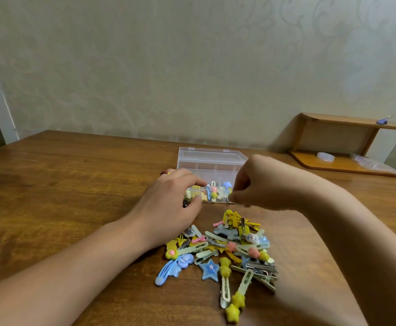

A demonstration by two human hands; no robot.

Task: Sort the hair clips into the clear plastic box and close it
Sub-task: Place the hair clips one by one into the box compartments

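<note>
Wooden table (63, 184) against a pale patterned wall; small wooden shelf (347, 147) at the far right corner.

Clear plastic box (212, 164) sits mid-table, lid open and standing up at the back. Its near compartments already hold some clips: yellow, pink, blue and white pieces show through the front wall.

Left hand (171, 201) rests at the box's left front corner, fingers loosely curved onto the rim; looks like steadying, no clip seen in it. Right hand (258, 184) hovers over the box's right front, fingers curled together in a pinch. What it pinches is hidden; cannot tell whether it holds a clip.

Pile of hair clips (227, 250) lies just in front of the box, between the forearms.

Progress, judged: early to middle. A few clips are in the box, the bulk is still loose, the lid not yet shut.

Room: wide bare table left of the box. Pile sits near the table's front edge, under both wrists; a sweeping forearm could scatter clips.
</note>
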